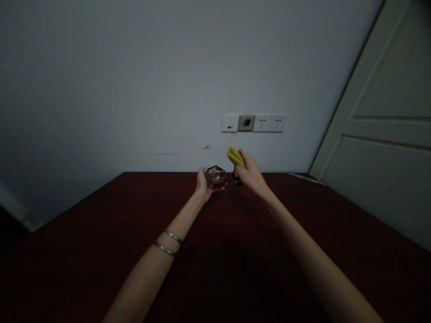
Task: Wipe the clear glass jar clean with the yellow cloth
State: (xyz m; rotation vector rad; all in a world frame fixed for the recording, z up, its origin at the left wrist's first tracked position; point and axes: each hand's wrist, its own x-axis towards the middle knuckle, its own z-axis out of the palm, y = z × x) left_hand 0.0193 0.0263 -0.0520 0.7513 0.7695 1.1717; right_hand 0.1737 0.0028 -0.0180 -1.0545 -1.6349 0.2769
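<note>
My left hand (203,183) is closed around the side of a faceted clear glass ashtray (216,176), with the fingers under it. The ashtray is tilted so that its open top faces me. To its right, my right hand (249,171) grips a folded yellow cloth (235,157) between thumb and fingers. A dark part with a yellowish stripe hangs below that grip; its exact kind is too dim to make out. Cloth and ashtray are apart, both held up near the table's far edge.
A dark red table (208,233) spreads beneath both arms and meets a pale wall (134,89). Wall sockets (266,123) and a switch with a dark knob (247,123) sit above the hands. On the right stands a panelled door (387,130). A thin pale strip (306,178) lies at the far right edge.
</note>
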